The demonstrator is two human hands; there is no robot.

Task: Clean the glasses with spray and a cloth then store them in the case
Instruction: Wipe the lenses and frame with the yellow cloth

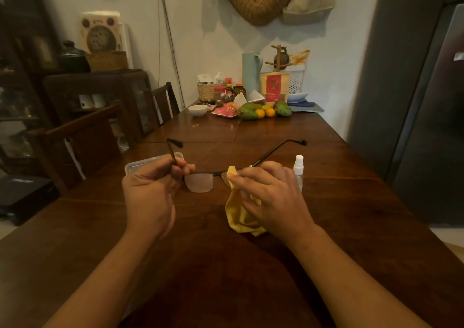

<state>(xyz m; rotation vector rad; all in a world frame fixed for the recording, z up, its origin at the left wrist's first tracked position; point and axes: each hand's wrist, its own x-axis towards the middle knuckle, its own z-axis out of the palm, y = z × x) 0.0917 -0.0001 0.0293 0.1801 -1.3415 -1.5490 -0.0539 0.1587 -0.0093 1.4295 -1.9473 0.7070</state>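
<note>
Wiping a lens, glasses held over the bench.

The clear case (pixel 150 165) lies at the left, partly behind the left hand (pixel 150 197), whose fingers (pixel 184 169) are pinched shut on the temple near the hinge, likely to steady the glasses (pixel 200 182) above the bench (pixel 326 227). The right hand (pixel 271 197) has its fingers closed on the yellow cloth (pixel 241 217), pressing it around the right lens, so that lens is hidden. The spray (pixel 298 169) stands upright just beside that hand, near enough to knock. Fruit and jars sit well apart at the far end; nothing blocks the way to the case.
</note>
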